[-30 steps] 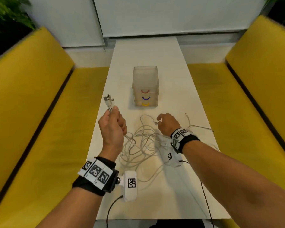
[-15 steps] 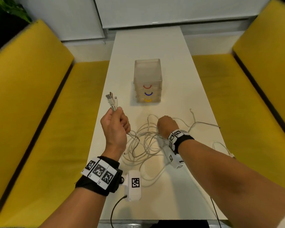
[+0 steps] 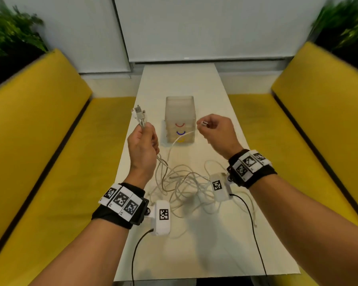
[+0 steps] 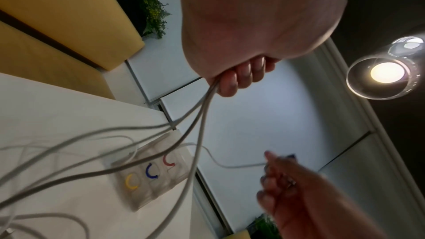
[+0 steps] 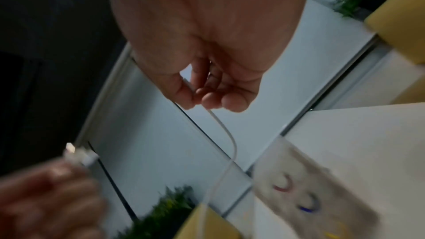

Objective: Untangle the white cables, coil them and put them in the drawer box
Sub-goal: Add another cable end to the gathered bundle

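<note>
A tangle of white cables (image 3: 180, 182) lies on the white table (image 3: 180, 83) between my forearms. My left hand (image 3: 142, 141) is raised and grips several cable ends; their plugs (image 3: 138, 113) stick up above the fist. In the left wrist view the gripped cables (image 4: 202, 115) run down from the curled fingers (image 4: 239, 77). My right hand (image 3: 215, 131) is lifted in front of the drawer box (image 3: 179, 108) and pinches one cable's plug (image 3: 204, 123); that cable (image 5: 226, 134) hangs down from it. The translucent box has red, blue and yellow handles, all drawers closed.
Yellow benches (image 3: 39, 141) flank the narrow table on both sides. A white wall and blinds stand behind the far end, with plants (image 3: 10, 36) in the back corners. A hanging lamp (image 4: 386, 72) shows in the left wrist view.
My right hand has risen from the tangle on the table, lifting one cable end up in front of the box. The left hand has stayed raised with its bundle of plugs.
</note>
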A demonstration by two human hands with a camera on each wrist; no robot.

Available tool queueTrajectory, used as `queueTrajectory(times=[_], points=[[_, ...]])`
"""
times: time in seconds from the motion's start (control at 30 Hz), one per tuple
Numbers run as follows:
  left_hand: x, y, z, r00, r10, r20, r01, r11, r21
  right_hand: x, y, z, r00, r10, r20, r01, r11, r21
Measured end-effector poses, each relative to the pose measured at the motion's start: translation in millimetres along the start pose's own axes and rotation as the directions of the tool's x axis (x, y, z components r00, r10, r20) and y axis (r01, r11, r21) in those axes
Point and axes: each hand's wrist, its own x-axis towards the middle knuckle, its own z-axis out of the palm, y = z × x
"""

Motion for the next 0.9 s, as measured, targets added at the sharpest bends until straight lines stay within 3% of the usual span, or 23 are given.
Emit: queueTrajectory(times=[0.07, 0.17, 0.3, 0.43, 0.57, 0.9], points=[[-0.9, 10.1, 5.8, 0.999, 0.021, 0.031, -0.022, 0.999, 0.038, -3.2, -40.6, -5.9, 0.995, -0.084, 0.046, 0.078, 0.989, 0.129], [-8.0, 28.8, 15.7, 0.993, 0.064, 0.101, -0.07, 0.996, 0.056, -10.7, -85.0, -8.7, 0.966, -0.213, 0.144, 0.193, 0.97, 0.145], [-19.1, 49.0, 25.1, 0.963, 0.172, 0.207, -0.188, 0.981, 0.058, -29.0, -116.3, -1.4, 0.942, -0.261, 0.21, 0.224, 0.956, 0.188], [-27.6, 58.1, 27.2, 0.959, 0.174, 0.222, -0.181, 0.983, 0.011, -40.9, -125.0, 5.5, 0.973, -0.194, 0.123, 0.154, 0.949, 0.275], [-33.6, 54.9, 24.7, 0.956, 0.145, 0.253, -0.144, 0.989, -0.023, -48.7, -122.5, 11.0, 0.976, -0.144, 0.162, 0.085, 0.942, 0.323], [-24.5, 43.0, 21.2, 0.967, 0.229, 0.114, -0.25, 0.939, 0.235, -64.8, -105.8, 8.8, 0.952, -0.092, 0.292, -0.065, 0.871, 0.487]])
